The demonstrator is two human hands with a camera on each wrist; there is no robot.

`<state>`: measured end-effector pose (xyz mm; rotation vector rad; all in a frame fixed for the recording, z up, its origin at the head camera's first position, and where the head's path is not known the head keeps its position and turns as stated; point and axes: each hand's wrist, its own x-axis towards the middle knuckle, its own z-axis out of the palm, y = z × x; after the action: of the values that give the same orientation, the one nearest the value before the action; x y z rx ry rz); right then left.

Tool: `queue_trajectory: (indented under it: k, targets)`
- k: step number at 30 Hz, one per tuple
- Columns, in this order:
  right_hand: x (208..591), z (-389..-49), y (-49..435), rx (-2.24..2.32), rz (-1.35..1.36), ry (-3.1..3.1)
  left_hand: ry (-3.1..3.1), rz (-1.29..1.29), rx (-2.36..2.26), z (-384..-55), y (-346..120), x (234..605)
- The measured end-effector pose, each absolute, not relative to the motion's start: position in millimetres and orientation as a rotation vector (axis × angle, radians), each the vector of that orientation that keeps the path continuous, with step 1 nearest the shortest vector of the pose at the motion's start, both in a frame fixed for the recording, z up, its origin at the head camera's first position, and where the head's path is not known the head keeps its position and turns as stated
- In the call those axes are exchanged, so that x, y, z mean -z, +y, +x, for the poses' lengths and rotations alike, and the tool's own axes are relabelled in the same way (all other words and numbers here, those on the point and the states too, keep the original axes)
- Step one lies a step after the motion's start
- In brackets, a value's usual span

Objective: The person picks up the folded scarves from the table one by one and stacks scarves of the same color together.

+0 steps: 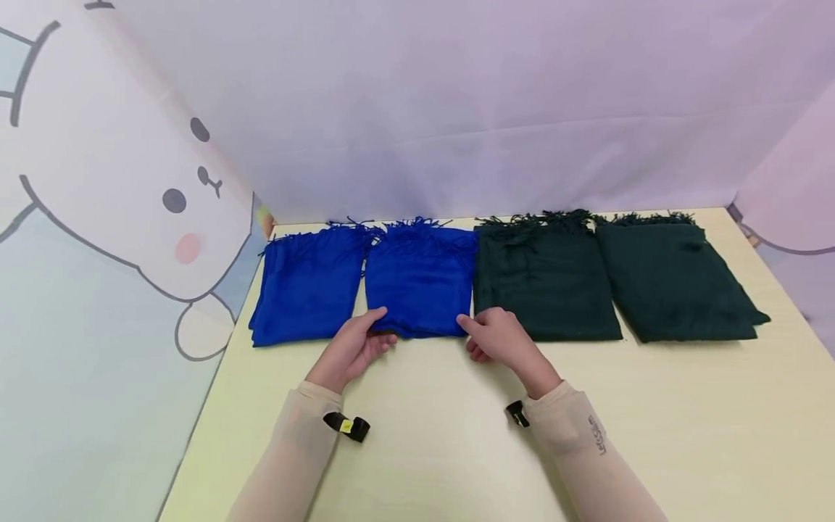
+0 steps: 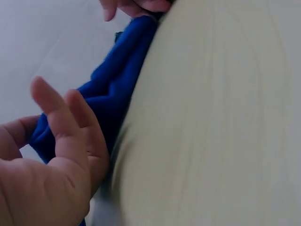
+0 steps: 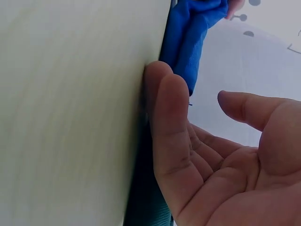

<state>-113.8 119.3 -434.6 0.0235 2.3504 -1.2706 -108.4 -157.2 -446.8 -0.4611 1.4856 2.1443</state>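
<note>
A folded blue fringed scarf (image 1: 420,279) lies second from the left in the row, its fringe toward the wall. My left hand (image 1: 355,348) pinches its near left corner, thumb on top and other fingers lower down. In the left wrist view the scarf's near edge (image 2: 110,89) bulges up in soft folds beside the left hand (image 2: 56,155). At the near right corner is my right hand (image 1: 502,337). The right wrist view shows this right hand (image 3: 202,150) with its thumb apart from the fingers, two fingertips right at the blue edge (image 3: 186,52).
Another folded blue scarf (image 1: 309,290) lies at the left. Two dark green fringed scarves, one beside the right hand (image 1: 548,286) and one farther right (image 1: 678,286), continue the row. They lie on a pale wooden table (image 1: 430,435) against a light cloth backdrop (image 1: 457,109).
</note>
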Motion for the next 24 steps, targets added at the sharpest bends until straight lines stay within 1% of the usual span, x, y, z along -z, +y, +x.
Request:
queue_trajectory:
  k: [5, 8, 12, 17, 22, 24]
  targets:
    - [434, -114, 121, 1.278, -0.032, 2.303, 1.779, -0.407, -1.956, -114, -154, 448]
    - [432, -115, 124, 1.281, -0.044, 2.29, 1.764, -0.362, -2.036, -117, -149, 448]
    - [431, -116, 125, 1.311, 0.014, 2.247, 1.366, -0.395, -2.362, -121, -139, 447]
    - [434, -117, 121, 1.427, 0.081, 2.105, 0.826, -0.556, -2.638, -126, -126, 443]
    - [440, -115, 114, 1.733, 0.139, 1.823, 0.577, -0.621, -2.759, -130, -118, 436]
    - [443, -113, 109, 1.884, 0.211, 1.629, 0.506, -0.624, -2.789, -131, -116, 434]
